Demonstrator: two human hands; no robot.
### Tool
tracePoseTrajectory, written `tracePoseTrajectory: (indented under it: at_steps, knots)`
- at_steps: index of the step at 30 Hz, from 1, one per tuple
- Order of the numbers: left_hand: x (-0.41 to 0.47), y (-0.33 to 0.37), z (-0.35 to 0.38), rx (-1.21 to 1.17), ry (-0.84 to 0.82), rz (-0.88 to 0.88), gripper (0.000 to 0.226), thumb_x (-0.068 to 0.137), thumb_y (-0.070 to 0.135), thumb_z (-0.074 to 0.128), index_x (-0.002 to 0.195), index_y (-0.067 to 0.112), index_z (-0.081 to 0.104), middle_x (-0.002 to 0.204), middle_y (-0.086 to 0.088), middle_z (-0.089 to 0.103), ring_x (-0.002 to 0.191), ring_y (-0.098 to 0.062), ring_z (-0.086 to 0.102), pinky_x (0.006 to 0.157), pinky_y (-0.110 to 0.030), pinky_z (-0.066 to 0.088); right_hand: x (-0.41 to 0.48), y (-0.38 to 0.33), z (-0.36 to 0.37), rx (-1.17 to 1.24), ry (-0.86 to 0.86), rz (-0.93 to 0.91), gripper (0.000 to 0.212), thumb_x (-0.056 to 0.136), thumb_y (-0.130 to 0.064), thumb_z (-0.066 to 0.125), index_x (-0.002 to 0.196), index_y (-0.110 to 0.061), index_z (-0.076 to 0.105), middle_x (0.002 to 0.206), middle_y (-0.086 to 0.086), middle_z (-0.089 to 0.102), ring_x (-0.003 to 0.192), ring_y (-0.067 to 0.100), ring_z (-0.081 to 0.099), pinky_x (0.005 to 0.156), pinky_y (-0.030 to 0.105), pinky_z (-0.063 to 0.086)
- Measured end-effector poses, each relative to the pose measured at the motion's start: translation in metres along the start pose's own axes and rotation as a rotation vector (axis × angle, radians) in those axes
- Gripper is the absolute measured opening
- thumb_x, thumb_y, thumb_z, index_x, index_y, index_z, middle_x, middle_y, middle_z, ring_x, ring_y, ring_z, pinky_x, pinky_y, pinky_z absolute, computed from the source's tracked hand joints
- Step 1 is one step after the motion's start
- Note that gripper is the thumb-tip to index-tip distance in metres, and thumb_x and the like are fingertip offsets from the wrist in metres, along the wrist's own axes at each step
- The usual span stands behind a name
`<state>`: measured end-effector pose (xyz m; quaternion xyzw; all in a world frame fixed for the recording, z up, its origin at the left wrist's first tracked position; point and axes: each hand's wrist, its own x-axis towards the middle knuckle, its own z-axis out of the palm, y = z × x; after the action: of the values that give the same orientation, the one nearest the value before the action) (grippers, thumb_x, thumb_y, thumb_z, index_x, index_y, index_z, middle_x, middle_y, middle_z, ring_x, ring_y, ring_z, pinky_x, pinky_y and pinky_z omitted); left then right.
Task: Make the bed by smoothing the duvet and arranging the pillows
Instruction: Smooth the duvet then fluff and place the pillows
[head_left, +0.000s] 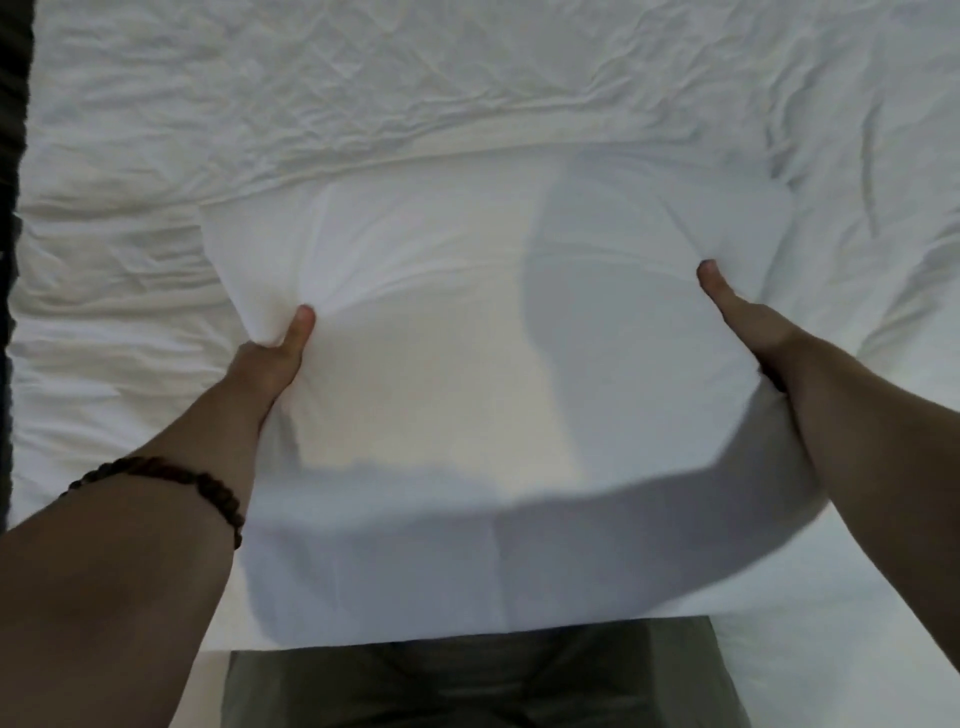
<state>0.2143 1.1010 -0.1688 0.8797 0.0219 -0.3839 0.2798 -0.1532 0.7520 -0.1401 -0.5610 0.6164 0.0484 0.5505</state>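
A large white pillow fills the middle of the head view, held out flat over the bed. My left hand pinches its left side, thumb on top and fingers hidden underneath. My right hand grips its right side the same way, thumb on top. Below and around the pillow lies the white, heavily wrinkled duvet, which covers the whole bed surface. A dark beaded bracelet sits on my left wrist.
The dark bed edge or frame runs down the far left. My olive trousers show at the bottom, right against the near side of the bed.
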Motion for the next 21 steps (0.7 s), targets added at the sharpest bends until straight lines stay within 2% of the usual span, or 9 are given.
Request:
tracePoseTrajectory:
  at_steps: [3,5,8,11,13,15,17,19,21]
  knots:
    - [-0.007,-0.002,-0.008,0.097,-0.019,-0.039,0.122,0.065,0.099,0.038,0.146,0.008,0.048,0.151,-0.017,0.046,0.14,-0.03,0.042,0.119,-0.033,0.026,-0.007,0.002,-0.003,0.095,-0.033,-0.024,0.071,0.071,-0.083,0.06,0.12,-0.032,0.059,0.113,-0.012,0.062,0.103,0.012,0.058,0.095,0.024,0.036]
    - [-0.017,-0.004,-0.017,-0.02,-0.066,-0.03,0.12,0.058,0.1,0.049,0.141,0.013,0.056,0.144,-0.008,0.055,0.134,-0.025,0.05,0.114,-0.034,0.033,-0.013,0.002,-0.004,0.14,-0.038,-0.047,0.061,0.073,-0.081,0.061,0.111,-0.033,0.063,0.112,-0.012,0.064,0.099,0.008,0.061,0.093,0.025,0.038]
    - [-0.043,0.004,-0.024,-0.295,-0.221,-0.06,0.076,0.07,0.076,0.069,0.12,0.018,0.071,0.114,-0.005,0.074,0.094,-0.022,0.074,0.081,-0.033,0.055,-0.028,0.002,-0.012,0.234,-0.093,-0.06,0.057,0.071,-0.078,0.067,0.107,-0.034,0.068,0.11,-0.011,0.071,0.097,0.005,0.068,0.09,0.026,0.046]
    - [-0.083,0.016,-0.036,-0.403,-0.236,-0.004,0.059,0.075,0.062,0.07,0.113,0.016,0.073,0.105,-0.013,0.075,0.069,-0.022,0.074,0.063,-0.03,0.056,-0.053,0.004,-0.022,0.307,-0.135,-0.065,0.077,0.061,-0.078,0.076,0.119,-0.027,0.07,0.114,-0.007,0.074,0.103,0.012,0.07,0.101,0.033,0.047]
    - [-0.119,0.024,-0.049,-0.424,-0.211,0.011,0.049,0.083,0.056,0.067,0.11,0.016,0.073,0.092,-0.011,0.077,0.066,-0.021,0.074,0.067,-0.033,0.053,-0.078,-0.001,-0.034,0.345,-0.134,-0.092,0.07,0.066,-0.072,0.077,0.117,-0.024,0.071,0.114,-0.008,0.074,0.102,0.01,0.07,0.098,0.031,0.048]
    - [-0.159,0.031,-0.066,-0.44,-0.186,0.038,0.036,0.092,0.05,0.06,0.104,0.018,0.072,0.078,-0.006,0.077,0.063,-0.019,0.074,0.069,-0.035,0.049,-0.106,-0.01,-0.047,0.352,-0.168,-0.118,0.057,0.072,-0.065,0.077,0.11,-0.023,0.073,0.106,-0.01,0.076,0.094,0.006,0.072,0.086,0.027,0.05]
    - [-0.2,0.038,-0.082,-0.469,-0.184,0.038,0.038,0.087,0.051,0.062,0.1,0.018,0.076,0.073,-0.002,0.076,0.064,-0.019,0.073,0.069,-0.034,0.048,-0.132,-0.029,-0.062,0.369,-0.216,-0.126,0.048,0.076,-0.061,0.076,0.104,-0.022,0.073,0.096,-0.012,0.077,0.083,0.002,0.073,0.075,0.023,0.049]
    - [-0.238,0.04,-0.101,-0.471,-0.127,0.026,0.049,0.074,0.056,0.066,0.103,0.017,0.075,0.076,0.0,0.077,0.07,-0.021,0.072,0.073,-0.035,0.049,-0.153,-0.048,-0.073,0.36,-0.243,-0.133,0.045,0.078,-0.061,0.074,0.103,-0.024,0.072,0.09,-0.014,0.076,0.077,-0.001,0.072,0.072,0.022,0.048]
    - [-0.271,0.041,-0.118,-0.547,-0.072,0.031,0.044,0.08,0.053,0.069,0.106,0.018,0.072,0.091,-0.007,0.077,0.079,-0.026,0.072,0.086,-0.04,0.052,-0.173,-0.07,-0.082,0.343,-0.308,-0.16,0.052,0.072,-0.065,0.075,0.107,-0.025,0.072,0.096,-0.013,0.076,0.081,-0.001,0.072,0.076,0.022,0.047]
